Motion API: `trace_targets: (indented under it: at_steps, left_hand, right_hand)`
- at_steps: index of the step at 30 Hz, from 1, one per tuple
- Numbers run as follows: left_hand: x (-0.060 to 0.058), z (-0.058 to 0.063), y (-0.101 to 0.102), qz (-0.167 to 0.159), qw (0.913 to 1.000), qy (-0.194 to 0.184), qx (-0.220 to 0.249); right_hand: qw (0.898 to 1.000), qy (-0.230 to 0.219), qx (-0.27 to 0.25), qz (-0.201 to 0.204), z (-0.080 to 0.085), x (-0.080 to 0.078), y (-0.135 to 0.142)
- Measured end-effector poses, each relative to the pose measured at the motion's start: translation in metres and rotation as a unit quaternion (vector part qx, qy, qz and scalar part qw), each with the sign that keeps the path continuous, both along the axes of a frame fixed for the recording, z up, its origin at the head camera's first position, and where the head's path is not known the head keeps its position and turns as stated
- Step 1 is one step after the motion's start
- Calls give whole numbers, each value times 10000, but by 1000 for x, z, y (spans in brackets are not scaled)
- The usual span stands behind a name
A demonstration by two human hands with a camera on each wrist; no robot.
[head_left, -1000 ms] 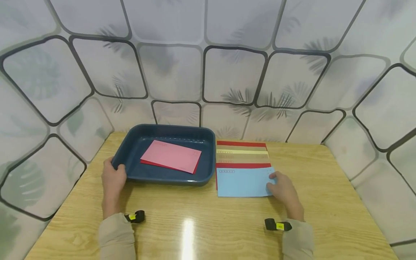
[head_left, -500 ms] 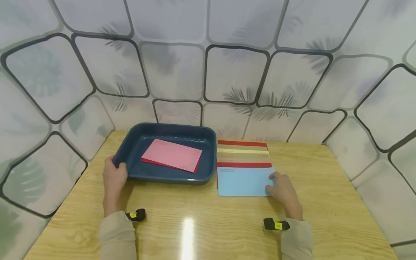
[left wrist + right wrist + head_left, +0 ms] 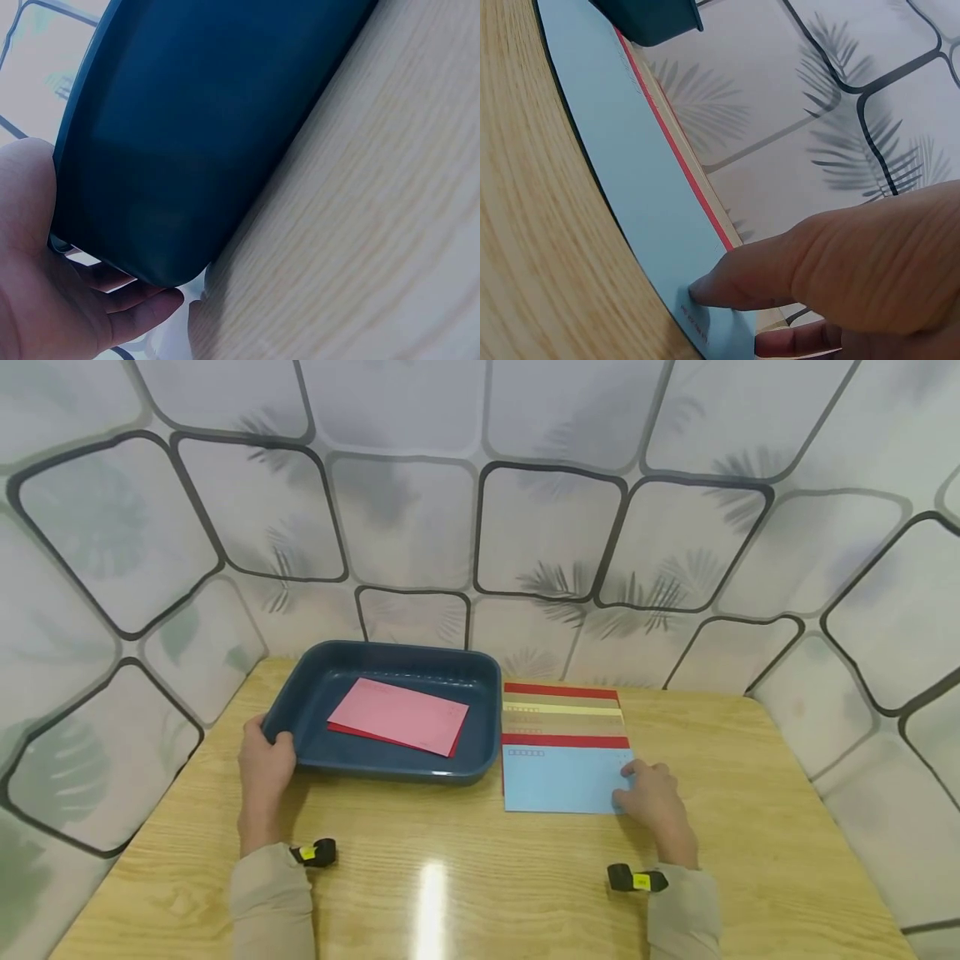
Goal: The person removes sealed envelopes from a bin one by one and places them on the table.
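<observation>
My left hand (image 3: 266,768) grips the left front corner of a dark blue tray (image 3: 390,770), thumb over the rim. In the left wrist view, the fingers (image 3: 146,311) curl round the end wall of the tray. Inside it lies a pink envelope (image 3: 401,714) on top of a red envelope (image 3: 348,732). To the right of the tray, my right hand (image 3: 656,797) holds the right end of a light blue envelope (image 3: 558,781). Its thumb (image 3: 735,277) presses on the top face, while a finger shows at the short edge in the right wrist view.
Behind the blue envelope, several overlapping envelopes in red, tan and yellow (image 3: 562,711) lie fanned out beside the tray. The wooden table (image 3: 510,893) meets a patterned wall (image 3: 555,527) at the back. A black wrist strap (image 3: 637,878) is on each sleeve.
The head view has shifted slightly. Both hands keep their places, the left at the tray corner and the right at the blue envelope's end.
</observation>
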State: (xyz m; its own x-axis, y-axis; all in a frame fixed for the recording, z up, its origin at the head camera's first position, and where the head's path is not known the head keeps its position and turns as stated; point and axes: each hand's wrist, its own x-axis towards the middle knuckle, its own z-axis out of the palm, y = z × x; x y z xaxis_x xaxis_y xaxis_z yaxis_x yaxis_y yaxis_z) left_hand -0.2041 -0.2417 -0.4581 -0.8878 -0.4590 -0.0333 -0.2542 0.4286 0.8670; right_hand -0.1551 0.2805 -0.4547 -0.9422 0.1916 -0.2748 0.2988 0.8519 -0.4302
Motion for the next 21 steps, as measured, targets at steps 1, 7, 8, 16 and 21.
trace_targets:
  at_steps: [1, 7, 8, 16, 21]
  left_hand:
    - [0, 0, 0, 13, 10000, 27, -26]
    - [-1, -1, -1, 17, 10000, 42, -36]
    - [-1, -1, -1, 11, 10000, 31, -27]
    - [-2, 2, -1, -127, 9998, -167, 24]
    - [-1, 5, 0, -86, 9997, -220, 65]
  right_hand:
    - [10000, -8, -5, -7, 0, 0, 0]
    - [10000, -34, -16, -64, 1, 0, 0]
    - [10000, -36, -28, -75, 0, 0, 0]
    - [9999, 1, -93, -99, 0, 1, 2]
    - [9999, -31, -108, -104, 2, 0, 2]
